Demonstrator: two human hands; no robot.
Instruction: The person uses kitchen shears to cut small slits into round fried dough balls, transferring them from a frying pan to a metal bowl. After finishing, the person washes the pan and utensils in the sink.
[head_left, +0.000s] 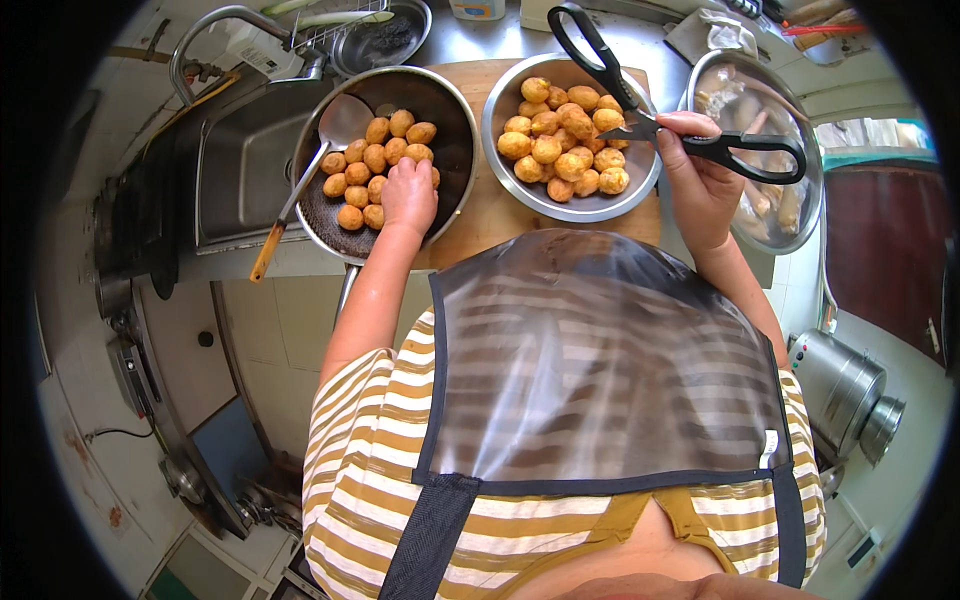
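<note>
My left hand (409, 196) is over a dark frying pan (454, 165), its fingertips down among golden-brown fried balls (374, 158). Whether it grips one is hidden by the back of the hand. A slotted-looking metal spatula (341, 124) with a wooden handle leans across the pan's left rim. In my right hand (703, 187) is a pair of black-handled kitchen scissors (641, 127), its handles spread wide apart. The scissors' blades are above the right side of a steel bowl (496, 184), which holds a heap of similar balls (574, 120).
A wooden cutting board (465, 232) lies under the pan and bowl. To the right stands a steel basin (806, 217) of pale raw meat pieces (757, 112). A sink (247, 165) with a curved faucet (180, 56) is at left. Behind the pan is another metal bowl (420, 41).
</note>
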